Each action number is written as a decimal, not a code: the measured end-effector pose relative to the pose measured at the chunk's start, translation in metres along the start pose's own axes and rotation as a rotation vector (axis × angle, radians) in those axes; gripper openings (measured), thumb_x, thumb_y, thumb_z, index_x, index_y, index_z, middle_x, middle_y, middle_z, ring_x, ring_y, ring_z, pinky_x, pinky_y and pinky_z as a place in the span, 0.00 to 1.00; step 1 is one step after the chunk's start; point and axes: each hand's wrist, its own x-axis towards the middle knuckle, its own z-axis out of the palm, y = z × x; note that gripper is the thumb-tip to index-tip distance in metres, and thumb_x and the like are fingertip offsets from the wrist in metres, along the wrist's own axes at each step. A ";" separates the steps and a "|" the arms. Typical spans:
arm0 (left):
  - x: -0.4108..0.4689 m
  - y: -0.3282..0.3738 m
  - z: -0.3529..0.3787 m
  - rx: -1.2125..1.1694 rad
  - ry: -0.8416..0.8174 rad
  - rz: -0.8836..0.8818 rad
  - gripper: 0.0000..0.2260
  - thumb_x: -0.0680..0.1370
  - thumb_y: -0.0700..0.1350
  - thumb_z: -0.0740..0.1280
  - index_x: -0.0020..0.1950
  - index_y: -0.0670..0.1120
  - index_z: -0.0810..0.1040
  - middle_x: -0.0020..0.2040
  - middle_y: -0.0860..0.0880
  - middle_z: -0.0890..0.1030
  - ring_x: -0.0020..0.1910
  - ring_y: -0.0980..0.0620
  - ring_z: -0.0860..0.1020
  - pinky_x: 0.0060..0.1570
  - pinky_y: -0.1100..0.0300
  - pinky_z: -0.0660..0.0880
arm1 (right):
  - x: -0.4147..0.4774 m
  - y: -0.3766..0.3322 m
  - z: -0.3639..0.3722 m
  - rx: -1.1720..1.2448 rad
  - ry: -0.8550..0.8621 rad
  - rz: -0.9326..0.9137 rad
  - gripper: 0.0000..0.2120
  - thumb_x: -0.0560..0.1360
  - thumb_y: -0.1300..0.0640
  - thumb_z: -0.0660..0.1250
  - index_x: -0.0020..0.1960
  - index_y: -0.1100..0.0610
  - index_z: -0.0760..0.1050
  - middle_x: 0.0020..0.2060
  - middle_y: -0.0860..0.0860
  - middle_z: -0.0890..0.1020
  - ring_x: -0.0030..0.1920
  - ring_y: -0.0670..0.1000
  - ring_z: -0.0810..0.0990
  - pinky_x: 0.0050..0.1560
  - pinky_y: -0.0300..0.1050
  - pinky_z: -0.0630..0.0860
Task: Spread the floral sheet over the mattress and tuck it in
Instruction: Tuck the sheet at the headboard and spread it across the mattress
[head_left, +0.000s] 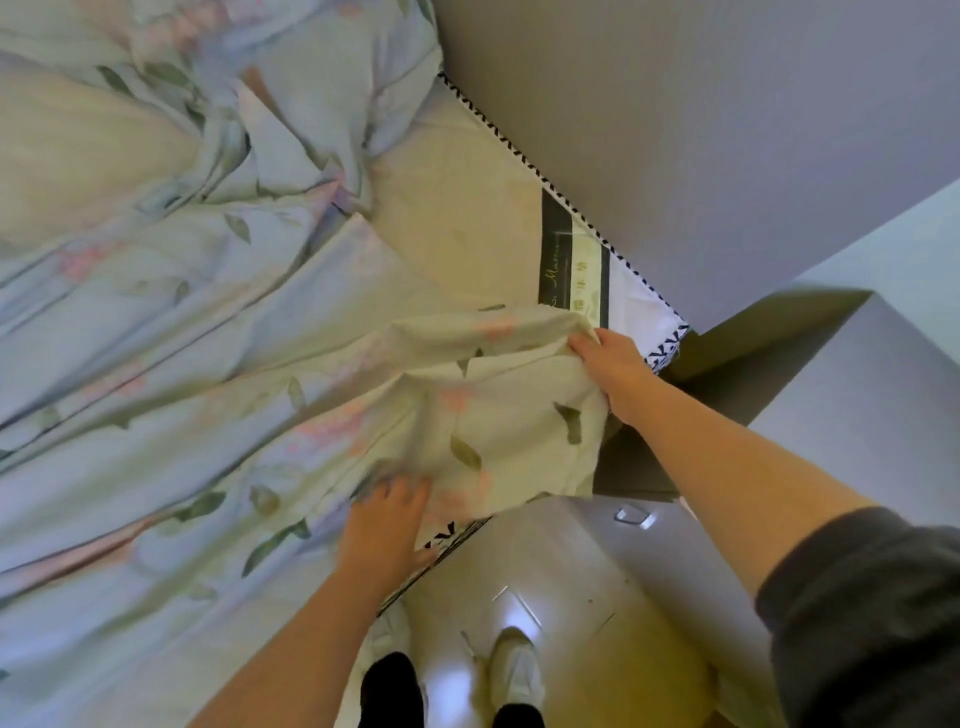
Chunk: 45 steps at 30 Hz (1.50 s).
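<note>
The floral sheet (218, 332), pale with pink flowers and green leaves, lies rumpled in long folds across the mattress (467, 223), whose cream top and dark label stay bare near the corner. My right hand (610, 361) grips the sheet's corner fold at the mattress corner, next to the black-and-white piping. My left hand (387, 517) presses on the sheet at the near mattress edge, fingers bent into the cloth; the hand looks blurred.
A grey wall (727, 130) runs along the far mattress side. A grey cabinet or ledge (857, 395) stands close to the corner on the right. My two feet in white shoes (514, 670) stand on glossy floor beside the bed.
</note>
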 end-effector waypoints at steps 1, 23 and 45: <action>0.004 0.003 0.002 0.023 0.012 -0.063 0.30 0.64 0.55 0.76 0.63 0.48 0.74 0.57 0.46 0.77 0.53 0.45 0.78 0.40 0.54 0.78 | 0.006 0.004 -0.002 0.000 0.008 0.011 0.08 0.81 0.51 0.59 0.53 0.54 0.73 0.50 0.53 0.77 0.52 0.54 0.76 0.51 0.49 0.73; -0.006 0.109 -0.026 -0.911 -0.010 0.003 0.04 0.82 0.43 0.56 0.48 0.46 0.67 0.38 0.50 0.72 0.37 0.48 0.70 0.36 0.57 0.62 | 0.033 0.028 -0.104 -0.660 0.244 -0.192 0.15 0.81 0.55 0.53 0.38 0.57 0.69 0.34 0.52 0.71 0.34 0.51 0.70 0.35 0.43 0.69; -0.009 0.032 0.053 -0.550 0.296 -0.279 0.06 0.76 0.37 0.65 0.48 0.47 0.74 0.45 0.46 0.77 0.42 0.44 0.75 0.34 0.56 0.68 | 0.044 0.107 -0.009 -1.090 0.057 -0.541 0.17 0.78 0.49 0.63 0.63 0.54 0.65 0.55 0.55 0.75 0.52 0.57 0.77 0.51 0.55 0.76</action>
